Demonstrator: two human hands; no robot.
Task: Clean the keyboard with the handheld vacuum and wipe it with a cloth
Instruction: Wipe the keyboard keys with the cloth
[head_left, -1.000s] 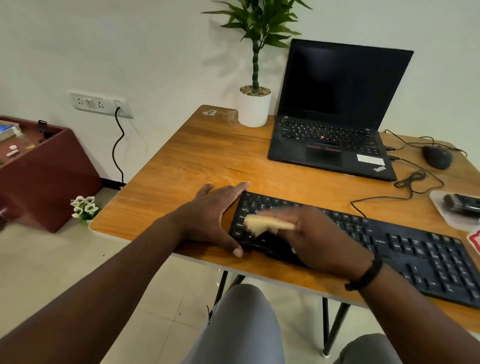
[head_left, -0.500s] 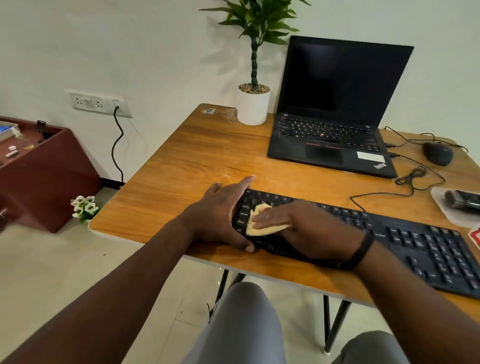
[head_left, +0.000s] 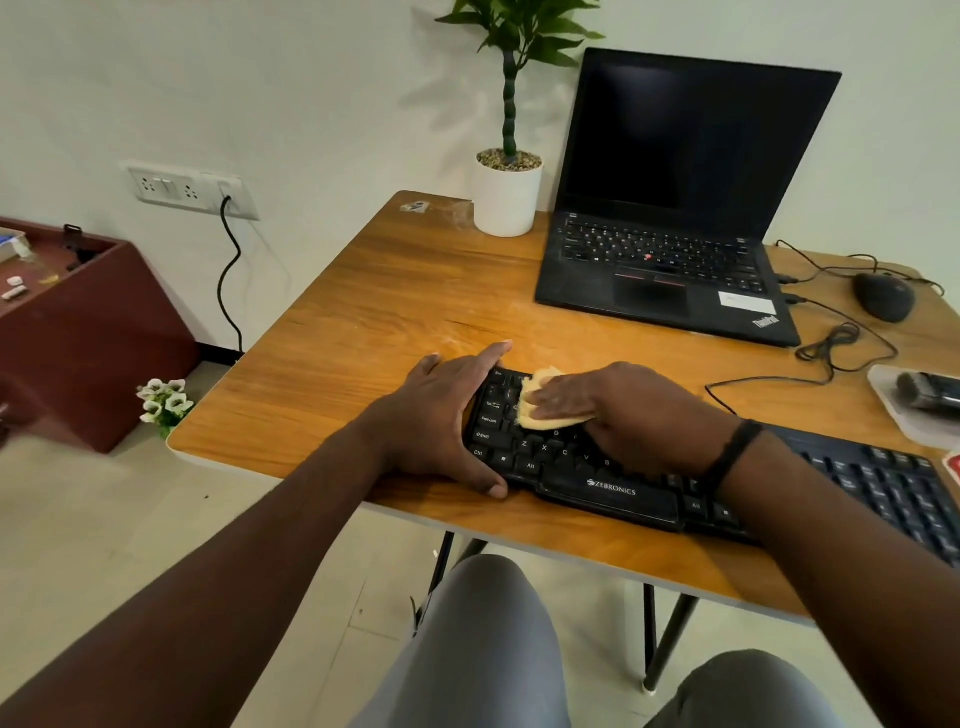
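We sit at a wooden table (head_left: 363, 332), our grey-trousered knees (head_left: 483, 639) nearest the lens and under its front edge. On the table just beyond them lies the black keyboard (head_left: 613, 488), running along the near edge and off toward the right. Our left hand (head_left: 441, 415) braces the keyboard's left end, fingers straight and spread, the thumb (head_left: 488, 486) along its near corner and the forefinger along its far corner. Our right hand (head_left: 618, 410), a dark band (head_left: 730, 454) at the wrist, lies flat on the keyboard's left half, fingers together and pressing a yellow cloth (head_left: 545, 410) onto the upper-left keys, just beside the left hand. To the right of the keyboard, at the table's right edge, a pale tray (head_left: 898, 415) holds a dark device, perhaps the handheld vacuum; we cannot tell for sure. Beyond the keyboard, an open black laptop (head_left: 670, 208) stands with its screen dark, a black mouse (head_left: 883, 296) and loose cables (head_left: 836, 345) to its right and a white potted plant (head_left: 506, 192) to its left. Far left of the keyboard, off the table, are a wall socket strip (head_left: 192, 189), a reddish-brown cabinet (head_left: 88, 338) and small white flowers (head_left: 163, 400) on the floor.
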